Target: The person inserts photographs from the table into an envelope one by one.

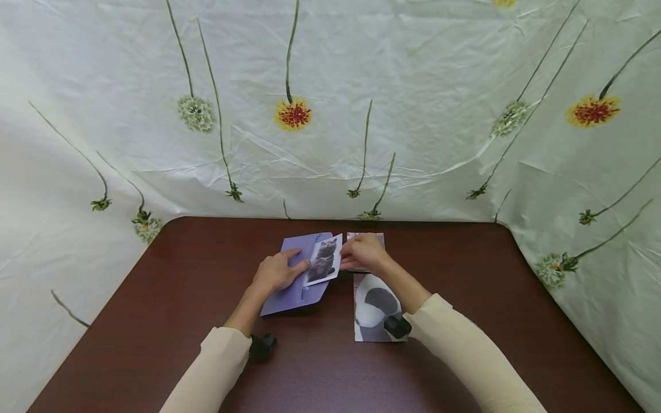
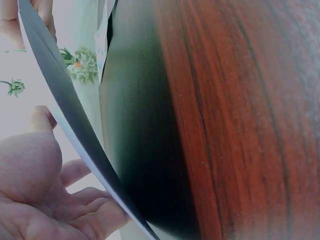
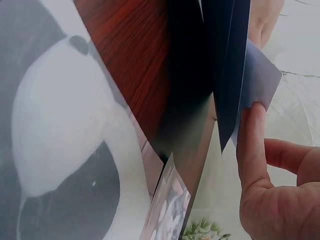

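A purple card folder [image 1: 289,295] lies at the middle of the table, slightly raised over a dark shadow in the left wrist view. My left hand [image 1: 276,272] rests on its left part, fingers spread and thumb tip at the left edge of a photo of grey furry animals [image 1: 322,261]. That photo lies slanted over the folder's right side. My right hand [image 1: 364,252] pinches the photo's right edge; in the right wrist view, a fingertip [image 3: 257,110] overlaps its pale sheet. Below the right forearm is a larger black-and-white animal picture [image 1: 369,304].
Another picture [image 1: 379,236] lies behind the larger one, partly hidden by the right hand. The dark reddish wooden table [image 1: 170,321] ends at a white flowered cloth [image 1: 330,155] at the back and sides. Small black devices [image 1: 263,346] sit at both wrists.
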Motion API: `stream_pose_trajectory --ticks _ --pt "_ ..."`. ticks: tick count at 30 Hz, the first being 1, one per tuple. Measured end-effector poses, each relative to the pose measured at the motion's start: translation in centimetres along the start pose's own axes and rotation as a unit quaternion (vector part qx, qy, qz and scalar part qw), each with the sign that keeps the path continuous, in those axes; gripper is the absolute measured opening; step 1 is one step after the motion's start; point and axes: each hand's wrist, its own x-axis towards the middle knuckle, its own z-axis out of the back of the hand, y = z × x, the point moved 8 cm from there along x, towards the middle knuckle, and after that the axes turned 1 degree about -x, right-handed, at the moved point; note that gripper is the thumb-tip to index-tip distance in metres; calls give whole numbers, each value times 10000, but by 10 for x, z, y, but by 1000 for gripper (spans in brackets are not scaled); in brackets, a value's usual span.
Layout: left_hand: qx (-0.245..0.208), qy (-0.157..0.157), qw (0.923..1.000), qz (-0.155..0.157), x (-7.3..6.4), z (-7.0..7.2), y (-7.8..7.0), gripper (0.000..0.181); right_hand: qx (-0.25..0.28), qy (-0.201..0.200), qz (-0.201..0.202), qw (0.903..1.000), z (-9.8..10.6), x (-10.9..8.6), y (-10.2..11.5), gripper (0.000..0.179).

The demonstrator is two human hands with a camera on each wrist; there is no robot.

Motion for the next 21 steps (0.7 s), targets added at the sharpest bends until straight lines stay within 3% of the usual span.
stream_pose_trajectory --ticks 16,21 --pt "-69 49 10000 50 -2 1 2 64 9 38 165 9999 -30 13 -6 14" --pt "-47 35 10000 20 -3 2 1 63 26 -2 52 10000 -37 12 -7 19"
